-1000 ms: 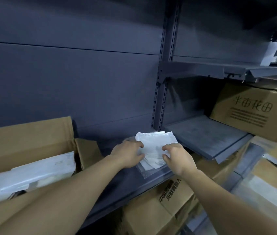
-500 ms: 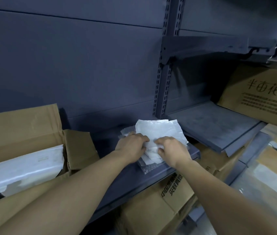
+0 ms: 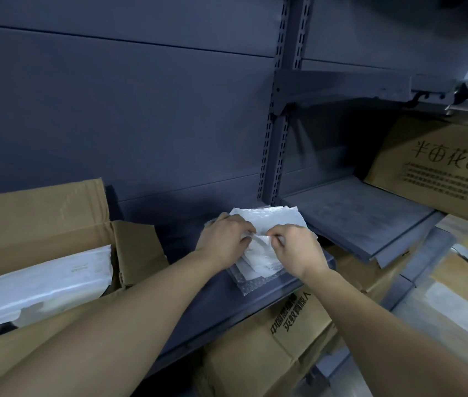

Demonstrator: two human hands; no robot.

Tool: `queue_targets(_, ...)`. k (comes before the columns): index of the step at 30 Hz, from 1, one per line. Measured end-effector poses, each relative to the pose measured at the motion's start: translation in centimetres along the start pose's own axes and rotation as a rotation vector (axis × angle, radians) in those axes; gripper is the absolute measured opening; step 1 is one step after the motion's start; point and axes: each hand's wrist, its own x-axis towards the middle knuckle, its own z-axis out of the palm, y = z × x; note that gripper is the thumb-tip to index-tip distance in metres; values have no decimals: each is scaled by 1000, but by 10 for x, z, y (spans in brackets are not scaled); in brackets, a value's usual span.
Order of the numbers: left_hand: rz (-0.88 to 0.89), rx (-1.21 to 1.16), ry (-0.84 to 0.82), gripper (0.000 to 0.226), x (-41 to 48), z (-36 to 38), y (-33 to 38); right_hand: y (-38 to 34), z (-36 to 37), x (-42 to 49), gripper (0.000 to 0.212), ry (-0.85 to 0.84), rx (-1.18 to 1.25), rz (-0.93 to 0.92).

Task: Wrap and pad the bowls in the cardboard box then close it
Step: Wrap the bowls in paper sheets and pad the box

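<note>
A small stack of white padding sheets point(image 3: 273, 222) lies on a piece of clear bubble wrap point(image 3: 251, 283) on the dark grey shelf point(image 3: 215, 305). My left hand point(image 3: 224, 239) and my right hand point(image 3: 295, 247) meet over the stack, each pinching the near edge of the top sheet. An open cardboard box point(image 3: 41, 222) stands at the left on the same shelf, with a white foam-wrapped bundle point(image 3: 41, 285) inside it. No bare bowl is visible.
A slotted upright post point(image 3: 277, 124) splits the shelving. To the right, a lower grey shelf point(image 3: 356, 219) carries a printed cardboard box point(image 3: 439, 170). More cardboard boxes point(image 3: 284, 348) sit under the shelf.
My hands have drawn together over the sheets and now pinch the top sheet's near edge. The view has tilted down slightly.
</note>
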Motion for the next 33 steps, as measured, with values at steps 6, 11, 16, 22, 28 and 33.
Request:
queue_targets(6,20,-15,107,23,-3,-27,6,-17,-22,-6,25,89,67,-102)
queue_targets(11,-25,-182,193,15,-15,-53,6,-30,-44,-21,40,223,133,-102)
queue_targets(16,-76,-358,314,35,-32,-79,4,-40,-52,-32,42,258,69,-86)
queue_targets(22,-108,-408,350,16,-54,-118,-10,-63,-53,-31,63,247,433,-9)
queue_targets(28,-150,-513,403,15,-92,-154,-37,-112,-55,-31,70,202,818,67)
queue_targets(33,-180,-559,373,10,-131,-183,-65,-158,-51,-29,61,162,840,-12)
